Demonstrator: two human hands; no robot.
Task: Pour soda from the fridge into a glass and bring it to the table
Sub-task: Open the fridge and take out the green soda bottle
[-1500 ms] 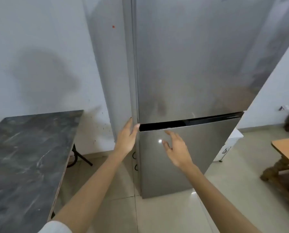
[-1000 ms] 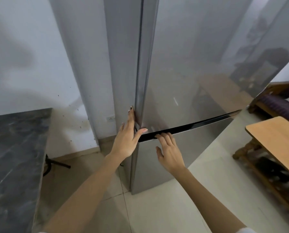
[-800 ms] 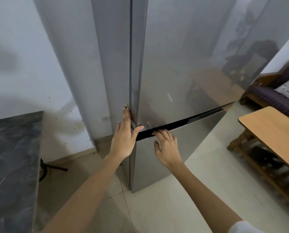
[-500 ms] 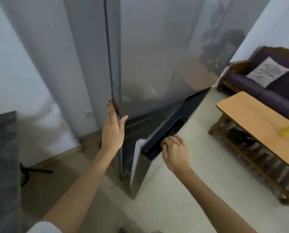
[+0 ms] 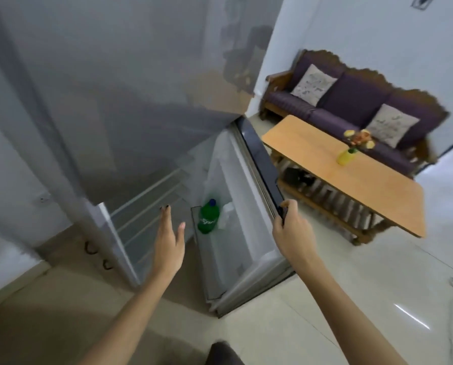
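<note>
Nearest to me, at the bottom edge, a dark rounded shape [image 5: 221,354] is cut off by the frame and I cannot tell what it is. Both my forearms reach up from there over the pale glossy tiled floor [image 5: 364,285]. My left hand [image 5: 168,245] hangs flat with its fingers spread, touching nothing, in front of the open lower compartment. My right hand [image 5: 289,223] is clamped on the dark top edge of the lower silver fridge door [image 5: 257,206], which stands swung wide open; the fingertips wrap over the edge and are hidden from me.

In the door's inner shelf stands the green plastic soda bottle with a blue cap [image 5: 207,217], upright, just beyond my left hand and apart from it. Something pale and translucent [image 5: 226,216] sits touching its right side; it is too blurred for me to identify. Inside the compartment I make out only white shelf edges [image 5: 151,206], blurred. The tall grey upper fridge door [image 5: 130,83] is shut and runs out of the top of the view.

Farther right stands the low wooden coffee table [image 5: 312,154], bearing a small yellow vase of flowers [image 5: 347,156]. Behind it, against the white wall, is a purple-cushioned wooden sofa [image 5: 351,101] with two pale pillows.
</note>
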